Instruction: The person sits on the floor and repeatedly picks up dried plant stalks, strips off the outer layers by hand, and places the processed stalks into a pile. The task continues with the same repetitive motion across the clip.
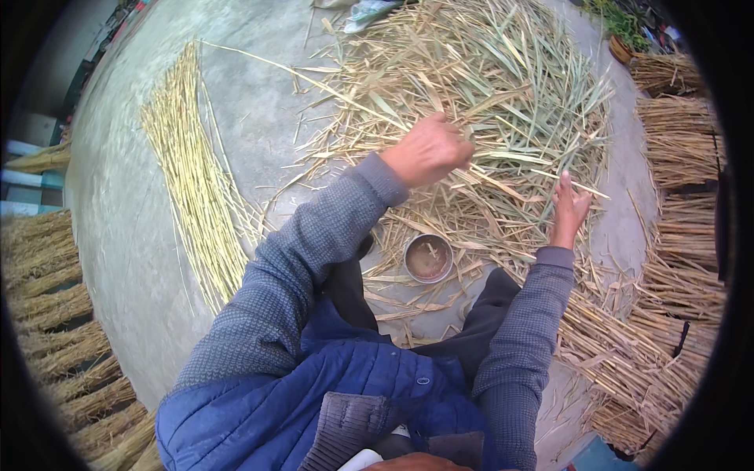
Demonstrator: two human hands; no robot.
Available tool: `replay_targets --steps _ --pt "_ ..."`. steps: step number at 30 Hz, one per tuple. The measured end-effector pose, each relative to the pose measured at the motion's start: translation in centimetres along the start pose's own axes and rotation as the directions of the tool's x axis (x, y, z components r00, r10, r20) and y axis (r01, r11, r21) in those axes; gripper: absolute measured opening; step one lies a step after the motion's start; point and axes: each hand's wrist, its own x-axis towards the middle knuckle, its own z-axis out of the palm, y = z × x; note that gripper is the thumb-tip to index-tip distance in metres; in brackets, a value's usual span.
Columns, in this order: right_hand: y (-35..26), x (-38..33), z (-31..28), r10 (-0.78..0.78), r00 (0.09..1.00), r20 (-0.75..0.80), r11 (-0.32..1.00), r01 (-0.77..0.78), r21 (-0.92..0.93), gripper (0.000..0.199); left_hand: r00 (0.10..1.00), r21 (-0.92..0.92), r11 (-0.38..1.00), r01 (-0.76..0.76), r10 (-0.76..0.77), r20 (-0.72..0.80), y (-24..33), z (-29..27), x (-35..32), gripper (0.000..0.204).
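My left hand (430, 151) is closed over the leaf pile (542, 94), back of the hand upward. From it a long thin pale stalk (314, 82) reaches to the upper left, its tip above the top of a loose row of bare yellow-green stalks (192, 165) on the floor. Further right, my right hand (571, 206) has its thumb raised against a straight stalk end that crosses beside it; the fingers are curled. This end lines up with the stalk in my left hand, though the join is lost among the leaves. Dry husks and strips make up the pile.
Between my feet stands a round metal bowl (429, 258) with brownish contents. Bundles of tan stalks (683, 157) line the right side, and more stalks (628, 345) lie beside my right forearm. Further bundles (55, 306) lie at the left edge. A green plant (616, 23) is at the far right.
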Motion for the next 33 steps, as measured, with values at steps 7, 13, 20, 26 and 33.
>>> replay_targets --steps 7,13,20,26,33 --pt "3.6 -0.1 1.9 -0.04 0.946 0.322 0.912 0.167 -0.376 0.081 0.995 0.249 0.968 -0.003 -0.021 0.094 0.8 -7.3 -13.5 0.013" --pt "3.8 -1.1 0.0 0.016 0.882 0.471 0.904 0.188 -0.384 0.069 0.859 0.358 0.921 0.154 -0.304 0.412 5.0 -13.0 -31.9 0.015" --pt "-1.5 -3.5 -4.7 -0.016 0.942 0.336 1.0 0.016 0.001 0.072 0.33 0.488 0.839 0.241 -0.544 0.772 12.1 -12.2 -63.8 0.047" --pt "-0.1 -8.6 -14.3 -0.12 0.981 0.15 0.988 0.104 0.111 0.066 0.135 0.187 0.699 0.69 -0.378 0.916 12.2 -5.1 -70.2 0.057" --pt "14.7 -14.5 -28.1 0.248 0.968 -0.045 0.92 -0.25 -0.301 0.05 0.545 0.082 0.735 0.674 -0.569 0.615 8.6 3.7 -52.5 0.019"
